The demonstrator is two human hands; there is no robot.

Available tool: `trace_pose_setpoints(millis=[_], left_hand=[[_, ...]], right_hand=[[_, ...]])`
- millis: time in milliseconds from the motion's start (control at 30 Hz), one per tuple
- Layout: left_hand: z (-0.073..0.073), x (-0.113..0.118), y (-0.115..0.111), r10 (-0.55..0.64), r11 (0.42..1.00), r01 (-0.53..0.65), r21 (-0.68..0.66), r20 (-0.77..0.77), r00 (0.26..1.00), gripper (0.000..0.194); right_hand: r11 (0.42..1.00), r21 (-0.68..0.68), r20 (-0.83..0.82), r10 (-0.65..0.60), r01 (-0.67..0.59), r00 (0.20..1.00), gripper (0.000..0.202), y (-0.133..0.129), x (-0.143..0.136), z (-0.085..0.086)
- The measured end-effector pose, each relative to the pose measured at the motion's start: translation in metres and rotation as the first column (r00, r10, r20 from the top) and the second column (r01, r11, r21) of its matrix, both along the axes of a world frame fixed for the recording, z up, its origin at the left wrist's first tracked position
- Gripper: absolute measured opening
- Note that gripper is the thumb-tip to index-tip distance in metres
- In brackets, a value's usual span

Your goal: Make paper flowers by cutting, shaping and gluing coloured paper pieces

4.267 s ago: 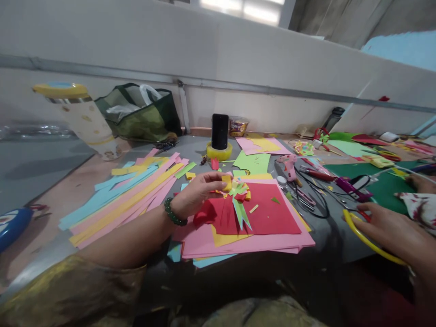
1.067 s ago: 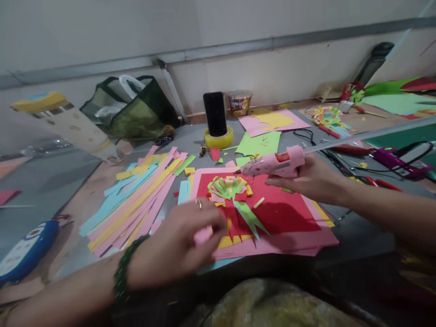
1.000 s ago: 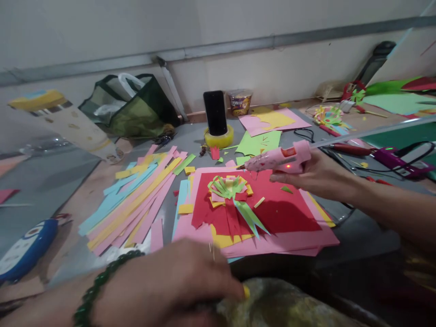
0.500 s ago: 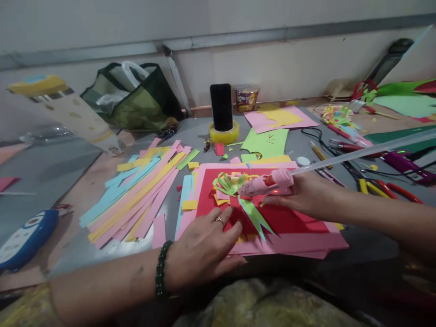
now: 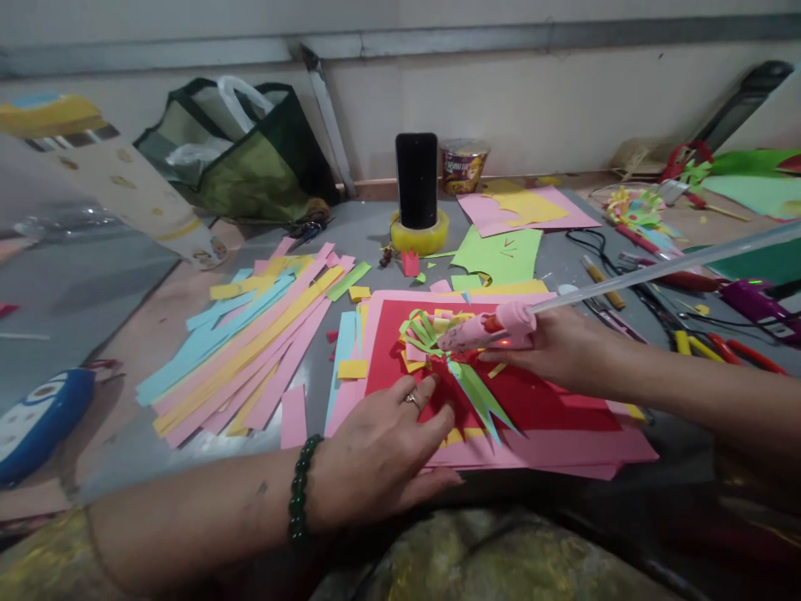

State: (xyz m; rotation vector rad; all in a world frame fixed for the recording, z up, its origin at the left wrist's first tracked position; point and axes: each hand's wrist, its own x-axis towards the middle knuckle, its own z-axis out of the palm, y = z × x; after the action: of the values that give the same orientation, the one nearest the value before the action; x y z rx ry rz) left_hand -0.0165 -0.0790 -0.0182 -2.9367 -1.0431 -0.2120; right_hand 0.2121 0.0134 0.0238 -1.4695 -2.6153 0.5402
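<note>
My right hand [image 5: 551, 346] is wrapped round a pink glue gun [image 5: 488, 327] with a lit red light and a long clear glue stick out of its back. The gun's nozzle points at a green, yellow and pink paper flower [image 5: 422, 334]. Two pointed green ribbon tails [image 5: 479, 388] hang from the flower over a red sheet [image 5: 551, 409]. My left hand [image 5: 391, 442], with a ring and a green bead bracelet, rests on the red sheet's lower left, fingers apart, fingertips just below the flower. Pink sheets [image 5: 626, 451] lie under the red one.
Paper strips [image 5: 250, 351] fan out at the left. A phone [image 5: 417, 179] stands in a yellow tape roll [image 5: 422, 240]. Pliers [image 5: 701, 344], cables and a purple device [image 5: 757, 305] lie at the right. A bottle [image 5: 125, 175] and a bag [image 5: 238, 159] are at the back left.
The view has tilted down slightly and shifted, so things on the table appear moved. Both hands hold nearly the same places, and the glue gun's nozzle remains at the flower.
</note>
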Motion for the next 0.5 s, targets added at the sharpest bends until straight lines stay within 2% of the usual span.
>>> trace_pose_setpoints(millis=[133,300,500], left_hand=[[-0.0004,0.0001,-0.0004,0.009,1.0,-0.009,-0.004,0.007,1.0,0.048],[-0.0009,-0.0007,-0.0003,0.007,1.0,-0.007,-0.017,0.003,1.0,0.049],[0.0002,-0.0004,-0.0002,0.011,1.0,-0.011,-0.024,0.004,1.0,0.048]], right_hand=[[0.996,-0.036,0.05,0.08,-0.078,0.996,0.022,-0.0004,-0.0007,0.0014],[0.999,-0.006,0.069,0.044,-0.044,0.997,0.022,-0.0016,-0.0022,0.0029],[0.994,-0.012,0.056,0.105,-0.104,0.993,0.021,-0.0018,-0.0001,0.0033]])
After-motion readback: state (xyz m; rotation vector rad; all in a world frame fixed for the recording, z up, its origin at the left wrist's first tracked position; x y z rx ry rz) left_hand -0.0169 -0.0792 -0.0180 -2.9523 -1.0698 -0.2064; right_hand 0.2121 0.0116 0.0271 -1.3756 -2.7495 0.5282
